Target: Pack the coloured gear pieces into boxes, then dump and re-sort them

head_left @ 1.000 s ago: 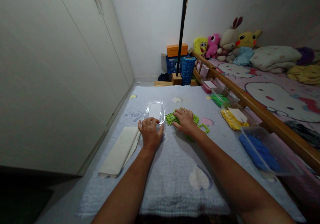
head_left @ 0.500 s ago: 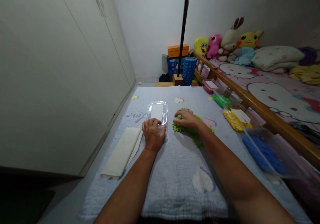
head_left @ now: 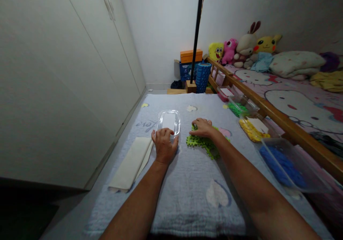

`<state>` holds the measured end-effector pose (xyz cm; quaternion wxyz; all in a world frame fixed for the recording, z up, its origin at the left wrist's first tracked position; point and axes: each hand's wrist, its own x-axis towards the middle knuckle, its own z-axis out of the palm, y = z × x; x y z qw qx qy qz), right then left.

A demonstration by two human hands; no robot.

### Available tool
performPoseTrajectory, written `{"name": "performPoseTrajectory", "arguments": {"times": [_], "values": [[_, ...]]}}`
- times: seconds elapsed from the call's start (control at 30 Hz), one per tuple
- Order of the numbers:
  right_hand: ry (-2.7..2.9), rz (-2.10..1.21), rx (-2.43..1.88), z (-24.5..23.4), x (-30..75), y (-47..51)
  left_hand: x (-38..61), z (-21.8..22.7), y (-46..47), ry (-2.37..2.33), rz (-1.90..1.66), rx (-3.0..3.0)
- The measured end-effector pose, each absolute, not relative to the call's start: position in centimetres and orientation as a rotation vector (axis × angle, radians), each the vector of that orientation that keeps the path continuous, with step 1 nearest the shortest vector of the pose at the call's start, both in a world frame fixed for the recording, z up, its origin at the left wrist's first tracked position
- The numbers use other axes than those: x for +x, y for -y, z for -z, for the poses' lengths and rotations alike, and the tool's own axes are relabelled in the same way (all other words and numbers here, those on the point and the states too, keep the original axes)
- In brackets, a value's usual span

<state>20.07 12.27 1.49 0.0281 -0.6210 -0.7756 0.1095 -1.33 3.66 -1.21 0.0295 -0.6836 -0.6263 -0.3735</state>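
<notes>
My left hand (head_left: 164, 145) lies over the near edge of a clear plastic box (head_left: 160, 120) with a white card in it. Its fingers are spread, and the thumb is apart from them. My right hand (head_left: 203, 127) is on a pile of light green interlocking plastic pieces (head_left: 205, 142) to the right of the box. The fingers arch over the pile with the thumb apart, and the palm hides part of it. Left of my left hand lies a folded cream sheet (head_left: 131, 163).
Along the wooden bed rail (head_left: 284, 120) stand clear boxes of pieces: red (head_left: 223, 95), green (head_left: 237, 108), yellow (head_left: 252, 130) and blue (head_left: 281, 165). A patterned blue-grey cloth (head_left: 187, 197) covers the table. A black pole (head_left: 197, 36) rises behind it, and a white wardrobe (head_left: 66, 90) is at left.
My right hand has shifted slightly right over the green pieces, and more of the pile's left side shows. My left hand stays at the box. The view has tilted slightly.
</notes>
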Motion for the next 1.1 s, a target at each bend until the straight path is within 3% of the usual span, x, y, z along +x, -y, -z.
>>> {"name": "performPoseTrajectory", "arguments": {"times": [0.13,0.43,0.53,0.8,1.1], "values": [[2.15,-0.232,-1.723,-1.9,20.2,-9.7,-1.0,1.0,-3.2,1.868,1.163,-2.14],[1.47,-1.128,-1.354,-1.4,16.3,-4.8,-0.4,0.0,-2.1,1.793,1.138,-2.254],[1.316,-1.267,-1.286,-1.1,15.7,-4.8,-0.5,0.2,-2.0,1.704,1.161,-2.322],[1.254,-1.255,-1.288,0.1,15.4,-4.5,-0.4,-0.4,-1.7,1.623,1.075,-2.405],[1.512,-0.782,-1.53,-1.5,16.4,-10.9,-0.2,-0.5,-1.5,1.677,1.027,-2.442]]}}
